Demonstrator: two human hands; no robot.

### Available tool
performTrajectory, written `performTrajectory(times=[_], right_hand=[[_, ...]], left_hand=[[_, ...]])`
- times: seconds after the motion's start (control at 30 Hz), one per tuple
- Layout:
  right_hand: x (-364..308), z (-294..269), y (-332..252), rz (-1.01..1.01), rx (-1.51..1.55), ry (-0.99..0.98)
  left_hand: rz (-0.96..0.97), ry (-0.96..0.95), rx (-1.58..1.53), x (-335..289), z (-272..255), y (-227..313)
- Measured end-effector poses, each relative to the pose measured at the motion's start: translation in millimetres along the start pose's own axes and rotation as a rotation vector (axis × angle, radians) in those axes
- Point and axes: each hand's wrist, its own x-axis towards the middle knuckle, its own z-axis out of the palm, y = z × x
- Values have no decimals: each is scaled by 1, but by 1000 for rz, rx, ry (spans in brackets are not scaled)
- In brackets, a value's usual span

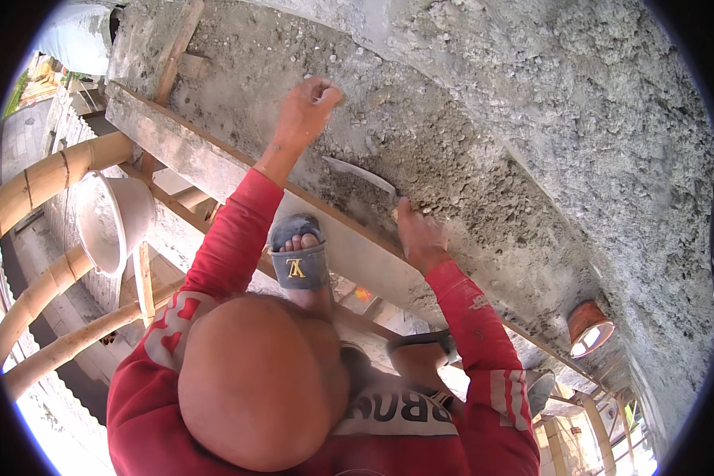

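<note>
One narrow trowel [362,173] is being gripped in the right hand [422,236], its handle enclosed by wrapped fingers and its blade being pointed leftward, low over the grey mortar [472,186]; whether the two are touching cannot be told. The left hand [305,115] is being held over the same bed with fingers curled inward, and whether anything is being pinched there cannot be told. The work is apparently being left partway: a flatter, damp-looking patch is being shown around the blade, while loose, crumbly clods to its right are seemingly awaiting spreading and smoothing. The bed is being bordered by a straight, mortar-smeared wooden board [178,139] on the near side and by a coarse, pitted grey wall [587,103] on the far side. Round, smooth bamboo poles [59,178] and a whitish, round-rimmed bucket [127,218] are being seen at left, a reddish-brown bucket [587,321] at right.
</note>
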Motion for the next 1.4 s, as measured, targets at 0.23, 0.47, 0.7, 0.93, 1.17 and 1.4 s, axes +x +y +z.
performTrajectory(times=[0.23,0.47,0.7,0.93,1.17,1.4], right_hand=[[-35,-43,60,420,51,128],[-67,-53,83,401,161,128],[-56,-60,150,315,103,358],[-74,-42,162,516,243,151],[-101,-29,194,383,363,289],[-205,62,270,815,387,244]], left_hand=[[59,-10,-42,-13,41,40],[88,26,45,-3,69,13],[504,-10,253,-19,117,37],[470,24,420,-48,82,42],[652,157,514,-30,79,44],[487,386,603,-92,-72,28]])
